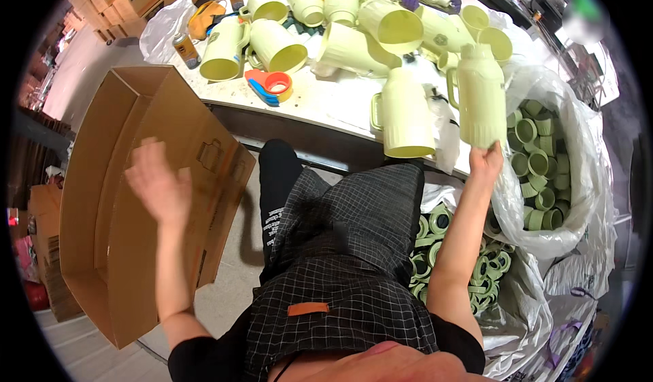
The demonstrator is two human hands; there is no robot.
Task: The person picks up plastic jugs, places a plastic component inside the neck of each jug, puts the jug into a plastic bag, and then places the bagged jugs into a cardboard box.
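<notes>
My right hand (pixel 486 162) grips the bottom rim of a pale green thermos jug (pixel 481 100), which stands upright with its handle to the left. Beside it is another pale green jug casing (pixel 407 115) at the table's front edge, its open end toward me. My left hand (pixel 160 183) is raised over the cardboard box (pixel 146 246) on my left, fingers stretched out and holding nothing. More hollow green casings (pixel 275 47) lie across the white table (pixel 320 103), many showing their open ends.
A tape dispenser (pixel 269 87) and a spray can (pixel 186 51) are on the table's left part. At right, a plastic-lined bag (pixel 500 198) holds green cups (pixel 537 161); green ring-shaped parts (pixel 486 273) lie below. Across the table a person's purple-gloved hand (pixel 409 0) works on a casing.
</notes>
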